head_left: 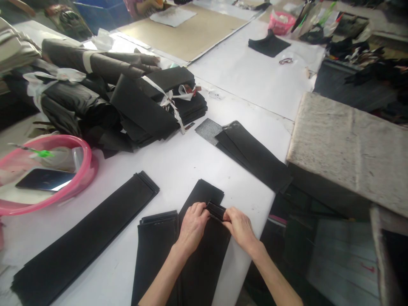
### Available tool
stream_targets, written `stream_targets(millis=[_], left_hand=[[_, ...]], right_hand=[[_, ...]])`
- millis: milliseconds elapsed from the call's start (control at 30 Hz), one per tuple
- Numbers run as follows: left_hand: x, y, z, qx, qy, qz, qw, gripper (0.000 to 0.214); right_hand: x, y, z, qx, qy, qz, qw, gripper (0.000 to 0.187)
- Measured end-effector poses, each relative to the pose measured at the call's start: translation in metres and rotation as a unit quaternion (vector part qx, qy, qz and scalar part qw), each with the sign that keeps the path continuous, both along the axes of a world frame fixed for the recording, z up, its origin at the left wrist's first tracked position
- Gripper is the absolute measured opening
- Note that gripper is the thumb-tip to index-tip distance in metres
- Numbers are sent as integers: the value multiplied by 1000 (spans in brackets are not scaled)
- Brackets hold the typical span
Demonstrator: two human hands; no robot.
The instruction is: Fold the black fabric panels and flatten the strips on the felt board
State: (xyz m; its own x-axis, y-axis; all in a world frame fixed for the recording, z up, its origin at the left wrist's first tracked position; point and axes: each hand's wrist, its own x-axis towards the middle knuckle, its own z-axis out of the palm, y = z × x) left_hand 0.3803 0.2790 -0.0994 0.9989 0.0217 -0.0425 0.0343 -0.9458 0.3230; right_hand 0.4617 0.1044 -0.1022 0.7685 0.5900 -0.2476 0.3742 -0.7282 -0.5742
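Observation:
Both of my hands work at the near-right edge of the white table. My left hand (pixel 193 223) pinches the left end of a folded edge on a black fabric strip (pixel 204 263). My right hand (pixel 239 225) grips the same folded edge at its right end, thumb and fingers closed. Beyond the fold, another black piece (pixel 201 193) lies beneath and sticks out. Just left of my left hand is a stack of black strips (pixel 156 255). Farther left, a longer stack of black strips (pixel 86 238) lies at a slant.
A pink basin (pixel 87 170) holding a phone (pixel 46 179) stands at the left. Behind it are black fabric bundles (pixel 149 110) tied with white strips. Several dark pieces (pixel 251 153) overhang the right table edge. A padded board (pixel 347 144) lies beyond. A person's hand (pixel 148 6) shows at the top.

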Motion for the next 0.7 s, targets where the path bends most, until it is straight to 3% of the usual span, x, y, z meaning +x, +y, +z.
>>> stream_targets(millis=[400, 533, 700], left_hand=[[-13, -1, -8, 20, -60, -47, 997, 12], [-17, 3, -5, 34, -74, -71, 994, 9], [-17, 0, 8, 40, -11, -113, 993, 19]], right_hand=[[-14, -10, 17, 32, 14, -5, 999, 16], [-15, -11, 19, 15, 31, -4, 999, 11], [-16, -12, 11, 26, 36, -12, 999, 8]])
